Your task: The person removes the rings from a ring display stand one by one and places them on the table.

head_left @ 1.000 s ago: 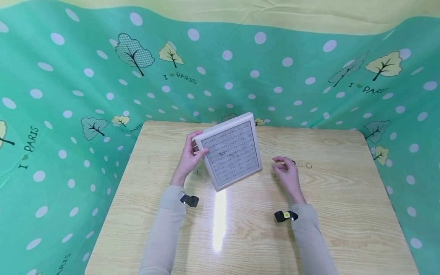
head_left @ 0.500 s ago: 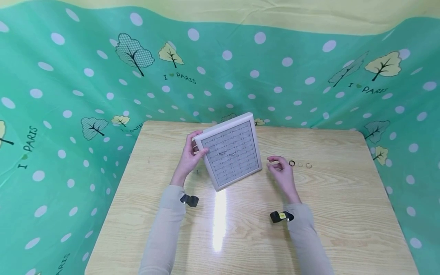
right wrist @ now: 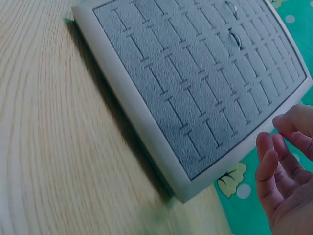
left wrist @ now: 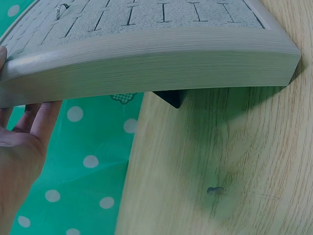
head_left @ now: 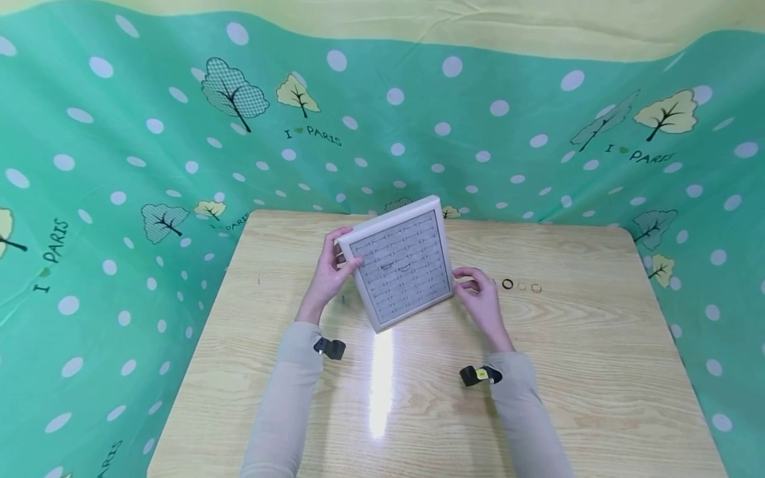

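Observation:
A grey velvet ring tray (head_left: 402, 262) with a pale frame stands tilted on the wooden table (head_left: 418, 398), its slotted face towards me. Two rings (head_left: 396, 267) sit in its middle slots. My left hand (head_left: 332, 269) grips the tray's upper left corner, thumb on the front and fingers behind (left wrist: 29, 122). My right hand (head_left: 475, 292) hovers just off the tray's lower right edge (right wrist: 205, 181). Its thumb and forefinger tips (right wrist: 293, 129) meet, and the other fingers are loosely bent. Whether anything is pinched between them does not show.
Three loose rings lie in a row on the table right of my right hand: a dark one (head_left: 507, 284) and two pale ones (head_left: 522, 287) (head_left: 536, 288). A green spotted cloth (head_left: 119, 166) surrounds the table on the back and sides.
My right hand has moved left, from beside the row of loose rings to the tray's right edge. The left hand and the tray have stayed put.

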The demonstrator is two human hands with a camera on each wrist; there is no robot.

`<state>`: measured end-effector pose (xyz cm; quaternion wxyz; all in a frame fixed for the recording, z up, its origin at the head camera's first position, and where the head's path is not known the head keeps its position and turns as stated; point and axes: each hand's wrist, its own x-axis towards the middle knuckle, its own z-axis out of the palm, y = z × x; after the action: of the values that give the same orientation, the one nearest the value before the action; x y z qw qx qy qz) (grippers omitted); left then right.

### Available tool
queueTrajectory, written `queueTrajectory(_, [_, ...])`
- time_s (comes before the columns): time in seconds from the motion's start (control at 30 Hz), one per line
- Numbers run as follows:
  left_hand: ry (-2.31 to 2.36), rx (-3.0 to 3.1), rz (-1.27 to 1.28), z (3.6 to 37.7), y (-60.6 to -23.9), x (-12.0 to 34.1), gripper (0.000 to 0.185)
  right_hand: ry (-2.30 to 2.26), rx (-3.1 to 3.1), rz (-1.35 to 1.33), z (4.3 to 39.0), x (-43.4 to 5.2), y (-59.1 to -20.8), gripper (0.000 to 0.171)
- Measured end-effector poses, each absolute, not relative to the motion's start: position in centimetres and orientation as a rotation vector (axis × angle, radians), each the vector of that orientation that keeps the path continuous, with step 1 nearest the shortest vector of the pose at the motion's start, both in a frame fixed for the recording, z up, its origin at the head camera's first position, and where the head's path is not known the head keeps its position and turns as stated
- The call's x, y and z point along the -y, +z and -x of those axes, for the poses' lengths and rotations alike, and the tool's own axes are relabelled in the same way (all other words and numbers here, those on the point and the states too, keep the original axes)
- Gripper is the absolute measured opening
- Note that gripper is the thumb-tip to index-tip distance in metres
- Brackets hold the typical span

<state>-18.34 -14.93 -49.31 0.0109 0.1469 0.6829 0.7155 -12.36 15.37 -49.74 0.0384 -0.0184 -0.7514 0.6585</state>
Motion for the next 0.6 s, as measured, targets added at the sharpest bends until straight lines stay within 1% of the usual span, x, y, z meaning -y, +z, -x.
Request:
queueTrajectory(0.23, [2.258, -2.141, -0.514, 18.5, -49.7, 14.9, 0.060, 2.027, 2.339, 0.003, 12.4, -14.5, -49.1, 0.028])
queueTrajectory(0.6, [2.236, -2.146, -0.470, 18.3, -49.4, 14.8, 0.061, 2.004, 2.368, -0.080, 12.6, -13.3, -48.4, 0.027])
